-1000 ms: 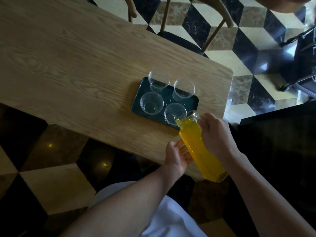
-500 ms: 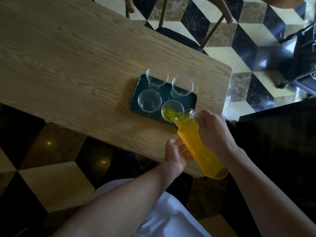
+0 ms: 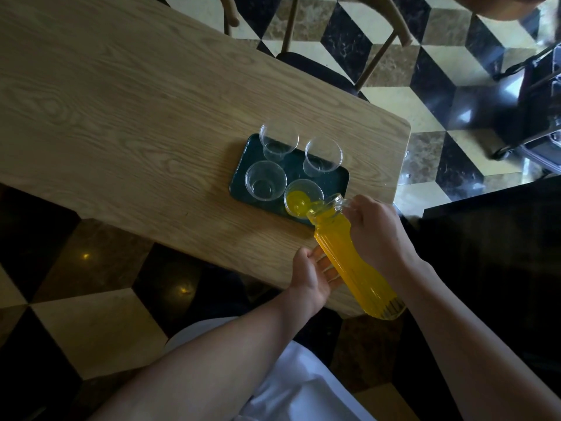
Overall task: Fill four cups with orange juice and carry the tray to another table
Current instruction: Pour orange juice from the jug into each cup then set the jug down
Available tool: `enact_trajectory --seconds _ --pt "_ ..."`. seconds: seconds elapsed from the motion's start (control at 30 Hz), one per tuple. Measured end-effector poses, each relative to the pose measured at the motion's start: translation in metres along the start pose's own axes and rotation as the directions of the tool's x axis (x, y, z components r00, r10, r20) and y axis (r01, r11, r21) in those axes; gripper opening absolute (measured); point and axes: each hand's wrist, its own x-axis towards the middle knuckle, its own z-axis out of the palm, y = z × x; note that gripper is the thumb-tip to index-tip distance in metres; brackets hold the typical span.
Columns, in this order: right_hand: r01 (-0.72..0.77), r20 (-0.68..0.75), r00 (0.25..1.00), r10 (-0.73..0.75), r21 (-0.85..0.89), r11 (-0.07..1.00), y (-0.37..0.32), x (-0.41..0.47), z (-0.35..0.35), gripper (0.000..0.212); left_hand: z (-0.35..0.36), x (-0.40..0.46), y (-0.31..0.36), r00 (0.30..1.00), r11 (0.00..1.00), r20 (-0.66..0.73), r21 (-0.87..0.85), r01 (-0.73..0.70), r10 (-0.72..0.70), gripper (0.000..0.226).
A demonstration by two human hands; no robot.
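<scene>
A dark green tray [image 3: 335, 180] lies near the right end of the wooden table [image 3: 127, 110]. Several clear cups stand on it. The near right cup [image 3: 301, 198] has orange juice in it; the near left cup [image 3: 265, 180] and the two far cups [image 3: 278, 141] [image 3: 323, 155] are empty. A ribbed glass carafe of orange juice [image 3: 352, 259] is tilted with its mouth over the near right cup, juice running out. My right hand [image 3: 378, 232] grips its neck. My left hand [image 3: 312, 276] supports the carafe's body from below with straight fingers.
A wooden chair with a dark seat [image 3: 318, 69] stands at the table's far side. The floor is chequered black and cream tile [image 3: 425, 101]. A black wheeled stand [image 3: 534, 95] is at the right. A dark surface [image 3: 491, 238] lies beside the table's right end.
The carafe has tipped further over the near right cup, and juice has begun filling that cup. Both hands stay on the carafe.
</scene>
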Motion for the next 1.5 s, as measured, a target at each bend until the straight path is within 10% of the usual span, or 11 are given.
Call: enact_trajectory --seconds 1.5 --pt "0.045 -0.069 0.997 -0.041 0.068 0.997 -0.029 0.007 -0.008 0.021 0.007 -0.012 0.029 0.990 0.990 -0.050 0.046 -0.130 0.133 0.046"
